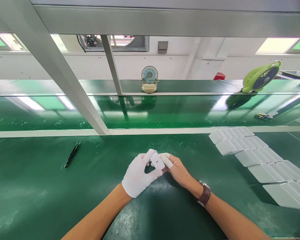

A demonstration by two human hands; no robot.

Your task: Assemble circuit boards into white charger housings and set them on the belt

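My left hand [139, 173], in a white glove, pinches a small white plastic case [157, 161] between thumb and fingers. The case has rounded corners and a short dark slot or mark on the face turned to me. My right hand [176, 168] is bare apart from white covers on some fingers. Its fingers are closed at the right edge of the case, so both hands hold it a little above the green tabletop [102, 186]. Some of the right fingertips are hidden behind the case.
Black tweezers [72, 154] lie to the left. Translucent white divided trays [260, 156] stand in a row on the right. Beyond a pale metal rail [165, 130] are a small fan [149, 78], a green fan [261, 76] and a slanting metal post [65, 73].
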